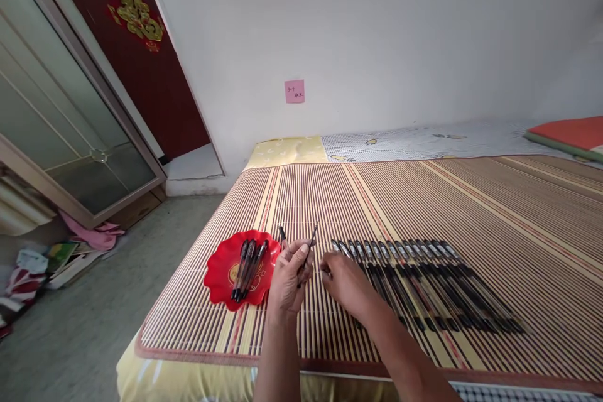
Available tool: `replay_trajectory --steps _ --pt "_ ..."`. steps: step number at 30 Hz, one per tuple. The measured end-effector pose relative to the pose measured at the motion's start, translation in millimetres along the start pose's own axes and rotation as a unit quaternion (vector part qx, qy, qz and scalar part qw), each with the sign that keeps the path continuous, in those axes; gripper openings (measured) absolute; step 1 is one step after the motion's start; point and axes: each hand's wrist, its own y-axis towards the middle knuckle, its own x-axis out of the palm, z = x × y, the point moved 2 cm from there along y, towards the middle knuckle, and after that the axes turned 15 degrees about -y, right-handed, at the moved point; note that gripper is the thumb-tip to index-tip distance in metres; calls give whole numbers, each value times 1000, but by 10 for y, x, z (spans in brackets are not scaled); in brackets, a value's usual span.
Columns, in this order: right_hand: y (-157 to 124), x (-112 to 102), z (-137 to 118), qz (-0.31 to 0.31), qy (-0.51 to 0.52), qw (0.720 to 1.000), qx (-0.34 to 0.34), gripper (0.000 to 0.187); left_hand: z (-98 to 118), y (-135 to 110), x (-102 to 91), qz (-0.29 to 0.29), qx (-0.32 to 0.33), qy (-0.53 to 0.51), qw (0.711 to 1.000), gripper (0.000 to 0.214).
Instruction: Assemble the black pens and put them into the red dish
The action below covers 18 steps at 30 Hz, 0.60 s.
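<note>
My left hand (291,274) is closed around a thin pen refill (313,236) that sticks up and to the right, and a pen cap or barrel (282,235) pokes out on its left side. My right hand (347,284) rests on the striped bamboo mat (471,201), fingers curled at the left end of a long row of several black pens (424,282). Whether it grips one is hidden. A red scalloped plate (221,273) just left of my left hand holds three black pens (249,260).
The mat covers a bed whose near edge (282,364) runs along the bottom. A red cushion (570,133) lies at the far right. Left of the bed is grey floor with clutter (56,257), a glass door and a dark red door.
</note>
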Motion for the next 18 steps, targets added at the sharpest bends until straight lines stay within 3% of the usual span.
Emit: replay_trajectory --steps 3,6,8,10,14,18 --pt "102 -174 210 40 210 977 24 14 16 -30 24 -18 -19 -6 1000 32" --pt "224 -361 399 79 406 911 -1 11 33 -44 27 -21 -23 -2 1000 31" --pt "271 -446 460 94 480 872 -29 18 36 -42 27 -27 -20 4 999 32" --pt "278 -492 471 109 512 851 -46 23 32 -36 28 -33 -20 9 999 31" --pt "228 -512 429 127 519 843 -60 19 16 -31 25 -39 -24 16 999 28" --pt "188 -531 408 110 493 859 -86 17 1 -39 15 -43 -34 26 998 26"
